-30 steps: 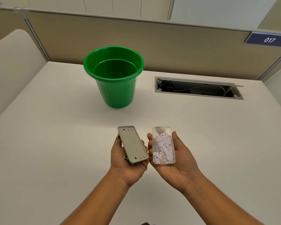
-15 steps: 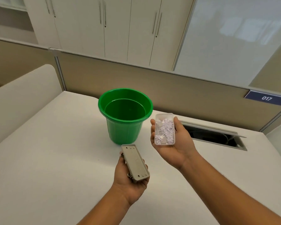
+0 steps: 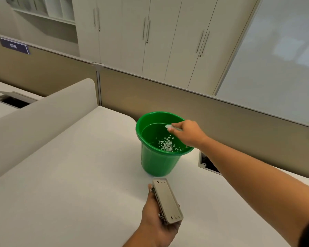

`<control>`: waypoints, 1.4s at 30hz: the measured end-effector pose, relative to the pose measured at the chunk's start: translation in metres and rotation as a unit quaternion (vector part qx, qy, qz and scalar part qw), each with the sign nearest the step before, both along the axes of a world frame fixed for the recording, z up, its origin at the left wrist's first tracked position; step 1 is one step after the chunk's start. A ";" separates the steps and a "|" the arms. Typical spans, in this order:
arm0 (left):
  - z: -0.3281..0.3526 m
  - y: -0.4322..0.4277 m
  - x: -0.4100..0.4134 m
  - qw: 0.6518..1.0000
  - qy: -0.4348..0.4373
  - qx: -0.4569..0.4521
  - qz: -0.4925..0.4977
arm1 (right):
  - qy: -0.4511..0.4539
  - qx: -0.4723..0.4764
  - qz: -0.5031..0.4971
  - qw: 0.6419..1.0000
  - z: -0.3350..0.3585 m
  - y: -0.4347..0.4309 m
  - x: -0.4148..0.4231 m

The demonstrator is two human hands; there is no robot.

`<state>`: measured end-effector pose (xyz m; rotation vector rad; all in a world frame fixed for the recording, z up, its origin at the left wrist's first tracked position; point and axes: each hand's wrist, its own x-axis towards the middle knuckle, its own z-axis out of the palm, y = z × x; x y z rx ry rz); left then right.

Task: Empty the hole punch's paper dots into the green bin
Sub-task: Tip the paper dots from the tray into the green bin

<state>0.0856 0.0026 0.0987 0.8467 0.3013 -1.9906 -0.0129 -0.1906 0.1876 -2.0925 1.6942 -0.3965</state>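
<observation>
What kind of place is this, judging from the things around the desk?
Most likely an open-plan office. The white desk is fenced by a low beige partition with a numbered plate, a cable hatch is set into the desk, and tall white cabinets stand behind.

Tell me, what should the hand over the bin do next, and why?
Probably give the tray a little shake, keeping it over the bin. The right hand holds it tipped above the opening and dots are dropping inside, but whether any cling to the tray can't be seen. The left hand holds the punch back.
</observation>
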 end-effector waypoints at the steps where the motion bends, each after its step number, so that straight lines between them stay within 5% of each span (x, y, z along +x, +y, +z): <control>1: -0.004 0.000 0.001 1.000 0.001 0.003 0.002 | 0.030 -0.005 0.012 0.999 -0.002 -0.002 0.001; 6: -0.015 -0.001 0.004 1.000 -0.005 0.012 0.006 | -0.003 -0.008 0.008 1.000 -0.009 -0.008 0.000; 14: -0.017 -0.005 0.002 1.000 0.002 0.007 0.006 | -0.208 0.059 -0.057 0.975 -0.009 -0.010 -0.011; 18: -0.019 -0.005 0.003 1.000 0.004 0.010 0.006 | -0.258 -0.004 -0.057 0.964 -0.004 -0.010 -0.008; 23: -0.023 -0.004 0.004 1.000 -0.001 0.017 0.009 | -0.012 -0.046 0.026 0.999 -0.009 -0.010 -0.002; 27: -0.026 -0.002 0.006 1.000 -0.011 0.017 0.006 | 0.016 -0.047 0.030 0.998 -0.008 -0.013 -0.004; 30: -0.026 -0.002 0.008 1.000 -0.016 0.015 0.010 | -0.085 -0.029 -0.022 0.996 -0.014 -0.016 -0.010; 34: -0.022 -0.001 0.009 0.999 -0.033 0.014 0.011 | -0.329 0.029 -0.111 0.937 -0.016 -0.009 -0.017; 38: -0.012 0.003 0.010 0.999 -0.048 0.002 0.010 | -0.570 0.061 -0.155 0.805 0.007 0.015 -0.025; 42: -0.007 0.012 0.010 0.997 -0.071 -0.011 0.002 | -0.713 0.066 -0.149 0.682 0.038 0.059 -0.031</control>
